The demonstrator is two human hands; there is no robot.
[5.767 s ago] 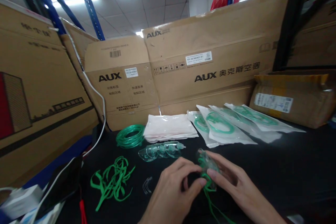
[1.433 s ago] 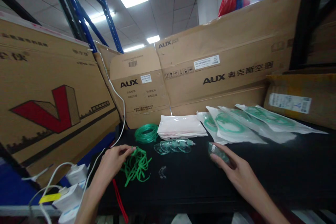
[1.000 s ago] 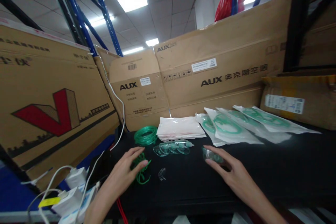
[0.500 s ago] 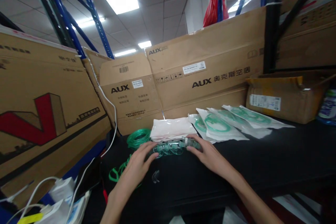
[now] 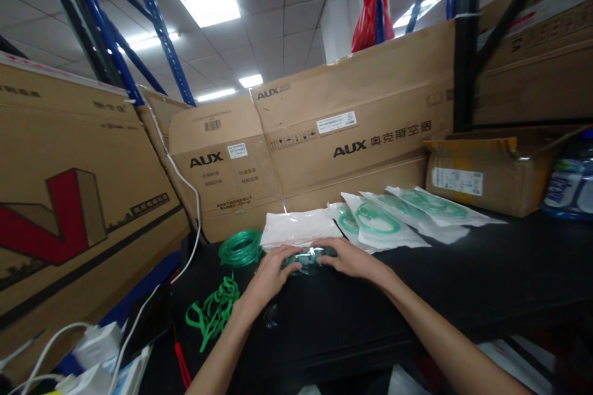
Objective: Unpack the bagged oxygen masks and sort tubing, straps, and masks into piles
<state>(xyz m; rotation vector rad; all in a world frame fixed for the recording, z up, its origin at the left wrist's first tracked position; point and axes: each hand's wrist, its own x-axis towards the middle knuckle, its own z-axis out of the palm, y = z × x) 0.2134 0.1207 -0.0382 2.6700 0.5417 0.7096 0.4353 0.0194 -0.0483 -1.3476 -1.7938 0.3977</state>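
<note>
My left hand (image 5: 270, 274) and my right hand (image 5: 353, 258) are curled round opposite ends of a row of clear, greenish plastic pieces (image 5: 308, 259). The fingers partly cover the pieces, so their exact kind is unclear. They are just in front of a stack of white packets (image 5: 300, 228) on the black tabletop. Beyond my left hand lies a coil of green tubing (image 5: 239, 248). Left of my left forearm is a tangle of green elastic straps (image 5: 215, 307). A few small clear bits (image 5: 270, 316), too small to name, rest near my left wrist.
White pouches holding green tubing (image 5: 377, 219) overlap at the back right. An open cardboard box (image 5: 491, 182) and a blue bottle (image 5: 572, 185) stand farther right. Large cardboard sheets (image 5: 356, 111) wall the back. White plugs (image 5: 97, 345) and cables occupy the left front.
My hands have come closer together, squeezing the row of clear plastic pieces into a shorter span. The view has shifted slightly, and more of the green straps now shows.
</note>
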